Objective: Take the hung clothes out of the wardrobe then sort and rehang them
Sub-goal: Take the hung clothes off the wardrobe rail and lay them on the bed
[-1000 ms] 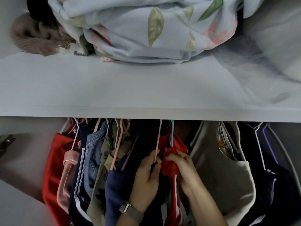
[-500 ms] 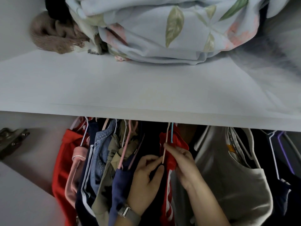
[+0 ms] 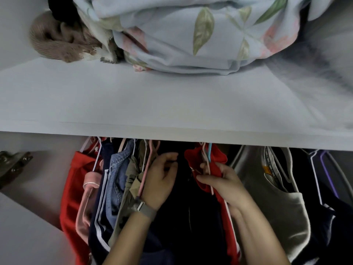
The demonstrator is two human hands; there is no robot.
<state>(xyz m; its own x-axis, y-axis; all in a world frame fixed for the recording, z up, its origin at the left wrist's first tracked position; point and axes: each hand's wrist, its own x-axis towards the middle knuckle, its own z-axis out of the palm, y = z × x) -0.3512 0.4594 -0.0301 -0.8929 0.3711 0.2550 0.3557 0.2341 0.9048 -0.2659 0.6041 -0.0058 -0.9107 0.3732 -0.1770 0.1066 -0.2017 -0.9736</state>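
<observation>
The red garment hangs mid-rail under the white shelf, between dark clothes on the left and a grey top on the right. The right hand pinches its cloth and pale hanger; the left hand curls round something dark — what, I cannot tell. Best to lift the hook straight up, clear of the neighbouring blue hanger — then draw it near.

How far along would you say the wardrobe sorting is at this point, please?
Early. Nothing looks taken out: the clothes hang packed under the shelf. In hand: the right hand pinches the red garment; the left hand curls into the dark clothes beside it. Removing, sorting and rehanging remain.
</observation>
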